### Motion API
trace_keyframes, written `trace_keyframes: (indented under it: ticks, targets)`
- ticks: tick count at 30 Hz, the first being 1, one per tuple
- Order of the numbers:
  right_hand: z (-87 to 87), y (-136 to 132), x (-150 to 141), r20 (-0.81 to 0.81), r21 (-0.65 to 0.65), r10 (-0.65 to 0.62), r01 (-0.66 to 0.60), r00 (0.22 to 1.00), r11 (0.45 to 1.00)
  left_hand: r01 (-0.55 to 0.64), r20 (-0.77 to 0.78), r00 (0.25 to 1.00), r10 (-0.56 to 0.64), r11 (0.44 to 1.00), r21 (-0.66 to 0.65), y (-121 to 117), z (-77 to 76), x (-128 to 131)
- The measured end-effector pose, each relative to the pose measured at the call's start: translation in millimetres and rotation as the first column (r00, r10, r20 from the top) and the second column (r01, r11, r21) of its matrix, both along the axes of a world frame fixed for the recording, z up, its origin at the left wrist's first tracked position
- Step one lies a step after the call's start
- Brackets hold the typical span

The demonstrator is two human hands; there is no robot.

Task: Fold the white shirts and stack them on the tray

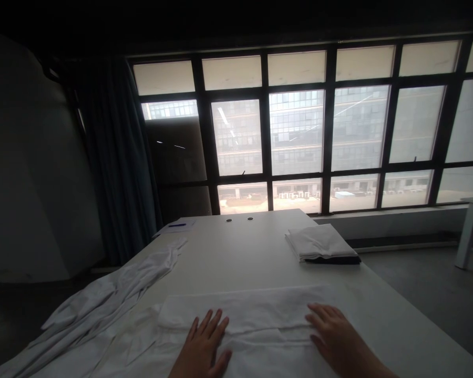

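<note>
A white cloth garment (268, 310) lies partly folded at the near end of the table, with a folded strip across its far side. My left hand (207, 341) rests flat on it, fingers spread. Near the cloth's right end, my right hand (333, 331) lies with its fingers stretched out over the fabric. To the left, more rumpled white cloth (114, 289) runs along the table edge; I cannot tell whether it joins the piece under my hands.
The white table (236, 252) reaches toward the windows. A folded white and dark stack of cloth (319, 241) sits at its right edge. At the far left corner lie a paper sheet (185, 227) and a blue pen (177, 225). Another table (467, 231) stands at right.
</note>
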State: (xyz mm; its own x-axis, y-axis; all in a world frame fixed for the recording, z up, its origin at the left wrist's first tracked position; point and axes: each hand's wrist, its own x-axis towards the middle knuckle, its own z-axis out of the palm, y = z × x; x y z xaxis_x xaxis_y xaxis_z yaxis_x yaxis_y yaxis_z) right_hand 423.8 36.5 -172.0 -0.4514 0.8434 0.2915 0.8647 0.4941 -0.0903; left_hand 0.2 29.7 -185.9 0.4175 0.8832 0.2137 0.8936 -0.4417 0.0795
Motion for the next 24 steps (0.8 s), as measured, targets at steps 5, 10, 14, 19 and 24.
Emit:
trace_keyframes:
  ticks: [5, 10, 14, 19, 24]
  targets:
    - [-38.6, -1.2, -43.5, 0.064, 0.077, 0.461, -0.465, 0.885, 0.882, 0.232, -0.060, 0.972, -0.226, 0.966, 0.115, -3.6, 7.9, 10.2]
    - [-52.0, 1.4, -43.7, 0.147, 0.124, 0.484, -0.502, 0.863, 0.856, 0.553, -0.271, 0.831, -0.485, 0.773, 0.310, -8.7, -5.8, 46.6]
    - [-50.3, 3.2, -44.7, 0.031, 0.088, 0.419, -0.420, 0.907, 0.903, 0.596, -0.378, 0.799, -0.467, 0.701, 0.393, -11.5, -14.5, 67.8]
    - [-24.8, 1.9, -56.3, -0.082, -0.083, 0.401, -0.408, 0.912, 0.909, 0.584, -0.361, 0.809, -0.464, 0.710, 0.394, -12.1, -8.4, 69.8]
    - [1.9, -2.3, -52.0, -0.187, -0.294, 0.417, -0.456, 0.889, 0.840, 0.626, -0.337, 0.777, -0.531, 0.709, 0.325, -15.5, 0.9, 68.4]
